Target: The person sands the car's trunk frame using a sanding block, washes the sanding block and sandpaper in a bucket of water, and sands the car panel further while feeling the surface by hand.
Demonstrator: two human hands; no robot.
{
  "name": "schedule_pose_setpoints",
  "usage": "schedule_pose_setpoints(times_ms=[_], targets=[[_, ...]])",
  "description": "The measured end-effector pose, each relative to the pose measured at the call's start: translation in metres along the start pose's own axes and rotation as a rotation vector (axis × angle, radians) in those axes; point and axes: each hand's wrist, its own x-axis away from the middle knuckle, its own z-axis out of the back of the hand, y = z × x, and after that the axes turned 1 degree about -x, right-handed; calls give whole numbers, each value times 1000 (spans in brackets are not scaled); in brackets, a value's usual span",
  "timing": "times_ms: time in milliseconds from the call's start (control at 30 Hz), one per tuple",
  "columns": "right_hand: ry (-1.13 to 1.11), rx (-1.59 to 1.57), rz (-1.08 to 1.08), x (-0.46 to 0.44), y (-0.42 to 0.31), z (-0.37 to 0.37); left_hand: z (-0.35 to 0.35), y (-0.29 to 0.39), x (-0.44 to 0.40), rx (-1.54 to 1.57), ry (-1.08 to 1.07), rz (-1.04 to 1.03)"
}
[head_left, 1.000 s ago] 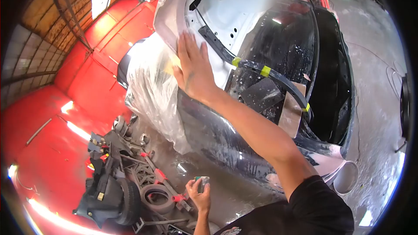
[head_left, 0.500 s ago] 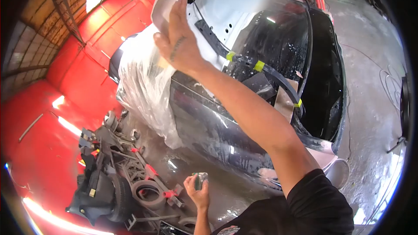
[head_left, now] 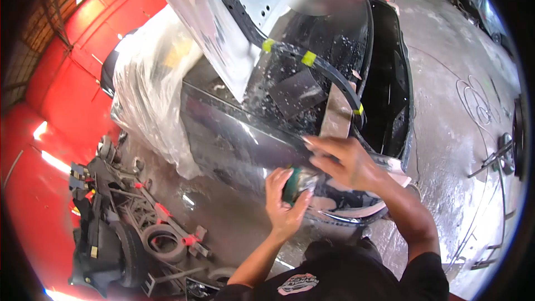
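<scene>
My left hand [head_left: 285,206] is closed around a small dark-green block [head_left: 291,187] with a pale, shiny side, close to the dark fender of the car [head_left: 223,134]. Just right of it, my right hand [head_left: 351,170] is over the front corner of the car body, fingers stretched out and a little apart, nothing visible in them. Whether either hand touches the paint I cannot tell. Pale patches mark the dark paint below the right hand. On the car lie a dark square sheet [head_left: 298,93] and a beige flat piece [head_left: 337,112].
A raised white panel [head_left: 214,39] stands over the car. Yellow tape [head_left: 308,58] wraps a black curved strip. Clear plastic sheeting [head_left: 150,83] drapes the car's left side. Tires [head_left: 163,242] and metal parts lie lower left. A hose [head_left: 473,100] coils on the wet floor.
My right hand has come down from the raised white panel to the front corner of the car. My left hand has brought the green block up and right, near it. The view has shifted.
</scene>
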Motion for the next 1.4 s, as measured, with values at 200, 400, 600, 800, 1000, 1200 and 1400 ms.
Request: schedule_pose_setpoints(times_ms=[200,400,600,800,1000,1200,1400], targets=[[287,-614,-533,166,30,30,-113,33,38,30,-197,-92],[679,-787,-735,329,100,64,-266,48,133,289,-510,388],[625,-359,-1075,479,174,108,-394,9,243,389,-659,959],[400,70,-1194,610,315,28,-512,-119,351,196,-611,1477],[237,257,-1143,697,479,-25,-624,-270,443,128,-669,1486],[-2,419,-1272,773,659,-21,-707,-414,501,92,-977,1243],[157,336,-1529,856,790,-116,-723,-505,602,-287,-889,1003]])
